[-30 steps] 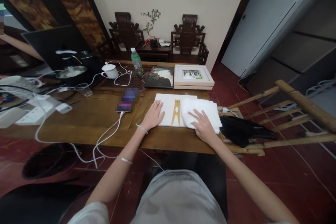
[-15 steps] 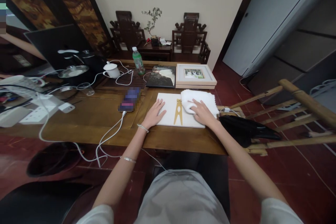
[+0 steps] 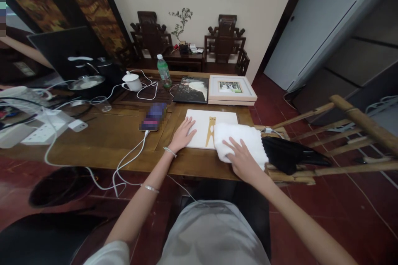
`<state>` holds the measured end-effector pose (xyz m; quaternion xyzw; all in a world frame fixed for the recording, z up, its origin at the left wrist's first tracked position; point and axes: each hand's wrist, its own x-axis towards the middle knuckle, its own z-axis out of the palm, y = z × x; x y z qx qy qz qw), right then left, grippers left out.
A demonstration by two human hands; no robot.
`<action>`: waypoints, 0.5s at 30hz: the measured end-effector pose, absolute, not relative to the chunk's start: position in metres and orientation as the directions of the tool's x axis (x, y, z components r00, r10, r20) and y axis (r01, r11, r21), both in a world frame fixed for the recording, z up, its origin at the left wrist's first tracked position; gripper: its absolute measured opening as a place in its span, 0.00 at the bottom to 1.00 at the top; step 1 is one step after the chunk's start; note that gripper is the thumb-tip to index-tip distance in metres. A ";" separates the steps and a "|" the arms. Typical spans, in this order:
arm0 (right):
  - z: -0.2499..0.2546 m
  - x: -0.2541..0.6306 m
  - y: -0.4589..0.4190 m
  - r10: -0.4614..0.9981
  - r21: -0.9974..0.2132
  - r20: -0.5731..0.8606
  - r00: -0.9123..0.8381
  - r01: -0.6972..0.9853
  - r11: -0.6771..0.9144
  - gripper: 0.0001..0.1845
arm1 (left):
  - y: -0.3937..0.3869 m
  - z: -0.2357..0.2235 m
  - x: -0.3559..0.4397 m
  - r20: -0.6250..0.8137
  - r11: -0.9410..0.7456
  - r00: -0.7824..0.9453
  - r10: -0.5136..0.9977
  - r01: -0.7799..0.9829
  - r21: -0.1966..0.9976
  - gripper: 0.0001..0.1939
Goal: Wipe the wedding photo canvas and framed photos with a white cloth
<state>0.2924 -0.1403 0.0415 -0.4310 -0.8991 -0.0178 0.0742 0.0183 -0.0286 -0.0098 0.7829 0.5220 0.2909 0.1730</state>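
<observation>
A white board (image 3: 199, 128) with a yellow long-legged animal figure (image 3: 212, 126) lies on the wooden table (image 3: 199, 163) in front of me. My left hand (image 3: 184, 133) rests flat on the board's left edge, fingers stretched out and holding nothing. Under my right hand (image 3: 244, 159) is a folded white towel (image 3: 253, 138); the fingers are spread over it and grip it against the surface. The towel covers the board's lower right corner and reaches past the table's right side.
Behind the board lie a dark picture panel (image 3: 191, 90) and light-framed pictures (image 3: 231, 90). A phone (image 3: 153, 116) with a white cable is to the left. Further left are a green bottle (image 3: 164, 72), a lidded cup (image 3: 132, 82) and power strips (image 3: 46, 128). A bamboo chair (image 3: 357, 132) stands right.
My right hand has drawn the towel toward me and slightly right, uncovering the board's upper right corner. My left hand has stayed on the left edge.
</observation>
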 end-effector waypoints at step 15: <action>0.043 0.293 -0.020 0.814 -0.138 0.230 -0.534 0.810 0.570 0.20 | -0.028 -0.011 0.015 0.285 -0.421 0.311 0.907 0.713 0.561 0.28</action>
